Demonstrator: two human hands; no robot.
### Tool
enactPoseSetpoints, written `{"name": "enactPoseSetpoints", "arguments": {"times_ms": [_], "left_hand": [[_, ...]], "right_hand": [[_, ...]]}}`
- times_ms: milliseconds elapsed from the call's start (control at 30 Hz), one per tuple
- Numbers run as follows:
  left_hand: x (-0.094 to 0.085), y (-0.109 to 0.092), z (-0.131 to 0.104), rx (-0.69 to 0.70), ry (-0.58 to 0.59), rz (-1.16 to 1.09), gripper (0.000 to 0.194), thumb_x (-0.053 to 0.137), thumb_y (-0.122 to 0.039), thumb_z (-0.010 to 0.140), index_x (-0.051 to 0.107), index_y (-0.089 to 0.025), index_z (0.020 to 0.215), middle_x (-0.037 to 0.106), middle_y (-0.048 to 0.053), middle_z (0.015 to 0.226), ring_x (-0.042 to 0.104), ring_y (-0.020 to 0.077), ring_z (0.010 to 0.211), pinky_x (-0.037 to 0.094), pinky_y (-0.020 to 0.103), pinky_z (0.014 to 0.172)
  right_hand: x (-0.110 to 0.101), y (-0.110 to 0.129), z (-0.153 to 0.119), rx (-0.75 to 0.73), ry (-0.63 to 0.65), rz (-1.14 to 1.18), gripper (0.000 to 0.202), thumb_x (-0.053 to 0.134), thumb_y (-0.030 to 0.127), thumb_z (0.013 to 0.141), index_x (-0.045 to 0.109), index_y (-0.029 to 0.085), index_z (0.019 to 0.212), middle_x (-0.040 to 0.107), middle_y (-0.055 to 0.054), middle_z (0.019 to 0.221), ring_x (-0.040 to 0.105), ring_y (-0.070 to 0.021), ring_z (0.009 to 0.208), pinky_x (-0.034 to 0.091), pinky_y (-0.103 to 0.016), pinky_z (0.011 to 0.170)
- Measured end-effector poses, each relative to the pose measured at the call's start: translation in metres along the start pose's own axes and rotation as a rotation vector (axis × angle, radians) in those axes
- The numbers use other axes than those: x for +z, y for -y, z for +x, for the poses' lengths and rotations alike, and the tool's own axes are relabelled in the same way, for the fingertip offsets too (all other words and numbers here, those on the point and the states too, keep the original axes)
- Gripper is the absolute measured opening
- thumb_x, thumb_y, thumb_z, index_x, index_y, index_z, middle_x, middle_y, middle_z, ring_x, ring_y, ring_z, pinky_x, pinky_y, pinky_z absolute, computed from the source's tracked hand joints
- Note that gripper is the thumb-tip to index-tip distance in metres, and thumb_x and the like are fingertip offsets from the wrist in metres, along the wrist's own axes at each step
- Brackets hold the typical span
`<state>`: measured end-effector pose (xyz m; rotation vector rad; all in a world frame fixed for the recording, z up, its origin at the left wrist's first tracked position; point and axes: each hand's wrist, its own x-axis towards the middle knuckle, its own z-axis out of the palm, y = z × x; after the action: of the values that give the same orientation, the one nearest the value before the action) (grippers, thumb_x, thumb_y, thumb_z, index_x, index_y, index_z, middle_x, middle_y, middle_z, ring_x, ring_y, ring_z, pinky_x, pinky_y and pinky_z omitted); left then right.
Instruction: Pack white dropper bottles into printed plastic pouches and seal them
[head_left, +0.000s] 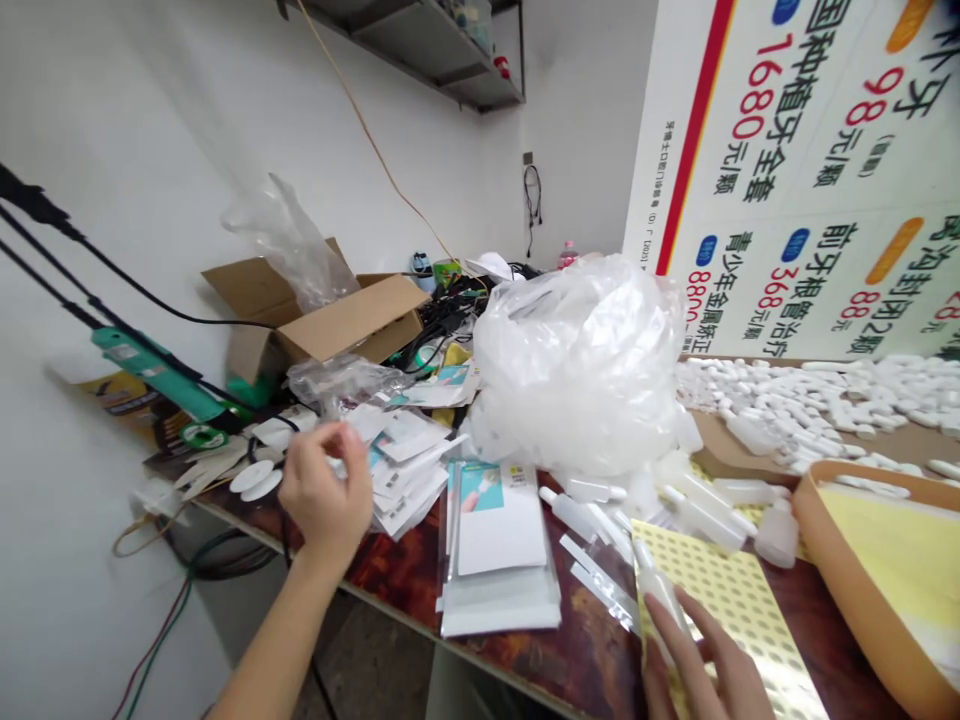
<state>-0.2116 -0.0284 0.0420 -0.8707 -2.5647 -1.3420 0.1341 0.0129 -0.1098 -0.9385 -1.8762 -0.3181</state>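
My left hand (328, 490) is closed and raised over the table's left side, next to a fanned pile of printed cards in clear sleeves (409, 465). Whatever its fingers pinch, if anything, cannot be made out. At the lower right, my right hand (709, 665) has its fingers curled on a slim white plastic bottle (658, 585) with a narrow tip. That bottle lies over a yellow sheet of round stickers (742, 610). Between my hands rests a stack of clear zip bags (499, 600) with a printed card (502, 540) on top. Clear strips (600, 585) lie beside it.
A big clear plastic bag (577, 370) bulges behind the stack. More white bottles (705, 515) lie right of it, near an orange-rimmed tray (840, 580) and many small white pieces (825, 400). An open cardboard box (345, 320) and a teal tool (157, 375) stand left.
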Motion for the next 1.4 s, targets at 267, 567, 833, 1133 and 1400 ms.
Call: {"name": "enactPoseSetpoints", "arguments": {"times_ms": [267, 567, 833, 1133, 1400], "left_hand": [[0.046, -0.003, -0.091, 0.278, 0.394, 0.431, 0.037, 0.054, -0.052, 0.084, 0.063, -0.02, 0.099, 0.062, 0.011, 0.1, 0.061, 0.0342, 0.099, 0.045, 0.036, 0.067], [0.043, 0.003, -0.067, 0.24, 0.493, 0.504, 0.04, 0.048, -0.059, 0.084, 0.057, -0.022, 0.092, 0.061, 0.011, 0.102, 0.064, 0.0355, 0.097, 0.051, 0.045, 0.073], [0.039, -0.048, -0.073, 0.495, 0.368, 0.239, 0.041, 0.041, -0.055, 0.092, 0.057, -0.023, 0.112, 0.062, 0.009, 0.115, 0.061, 0.0273, 0.102, 0.051, 0.038, 0.081], [0.129, -0.109, -0.13, 0.798, 0.637, 0.384, 0.03, 0.048, -0.024, 0.094, 0.066, -0.013, 0.116, 0.069, 0.017, 0.109, 0.056, 0.0378, 0.105, 0.042, 0.05, 0.087], [0.121, -0.116, -0.129, 0.673, 0.637, 0.228, 0.021, 0.062, -0.032, 0.087, 0.068, -0.017, 0.1, 0.071, 0.011, 0.102, 0.059, 0.0342, 0.101, 0.045, 0.046, 0.087]], "right_hand": [[-0.034, 0.011, 0.029, 0.293, 0.085, 0.238, 0.023, 0.051, 0.023, 0.094, 0.055, 0.016, 0.115, 0.061, -0.01, 0.101, 0.061, -0.0214, 0.089, 0.048, -0.031, 0.077], [-0.035, -0.004, 0.048, 0.442, 0.195, 0.249, 0.026, 0.054, 0.021, 0.091, 0.057, 0.022, 0.117, 0.055, -0.005, 0.094, 0.058, -0.0201, 0.085, 0.048, -0.031, 0.073], [-0.03, -0.01, 0.045, 0.536, 0.128, 0.288, 0.024, 0.053, 0.023, 0.09, 0.05, 0.02, 0.114, 0.056, -0.012, 0.118, 0.055, -0.0271, 0.111, 0.045, -0.045, 0.092], [-0.036, -0.004, 0.037, 0.854, 0.118, 0.417, 0.028, 0.054, 0.031, 0.092, 0.05, 0.02, 0.117, 0.061, -0.012, 0.115, 0.062, -0.0253, 0.101, 0.05, -0.041, 0.084], [-0.037, -0.012, 0.035, 0.561, 0.114, 0.261, 0.03, 0.056, 0.021, 0.091, 0.051, 0.021, 0.12, 0.062, -0.011, 0.112, 0.06, -0.0258, 0.1, 0.049, -0.041, 0.085]]}}
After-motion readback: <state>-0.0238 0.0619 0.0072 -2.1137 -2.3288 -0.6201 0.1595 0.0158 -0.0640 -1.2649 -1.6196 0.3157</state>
